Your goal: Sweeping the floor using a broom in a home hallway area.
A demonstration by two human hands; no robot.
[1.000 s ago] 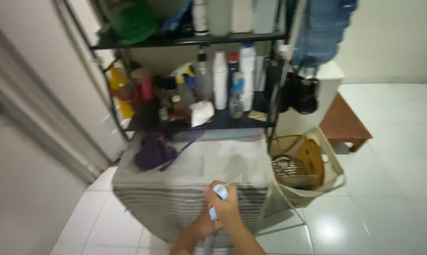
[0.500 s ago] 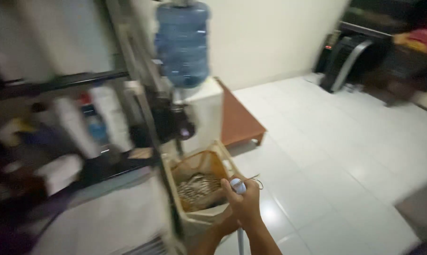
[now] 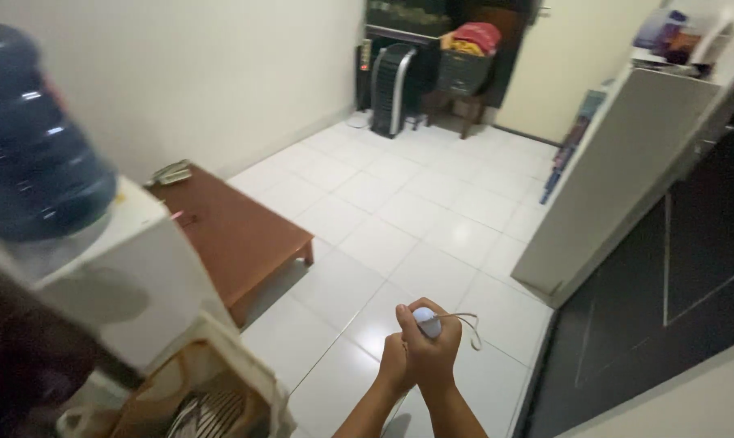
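Now 2 hands, right hand [image 3: 433, 350] + left hand [image 3: 394, 367], on 1 handle [image 3: 426, 322].

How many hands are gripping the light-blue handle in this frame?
2: the right hand wraps the handle near its rounded top, and the left hand clasps just below and beside it.

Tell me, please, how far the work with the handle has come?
Done: nothing shows as finished; the tiled floor gives no sign. In hand: both hands grip a handle with a pale blue tip and a hanging loop; its lower end is hidden. Left: cannot tell from this view.
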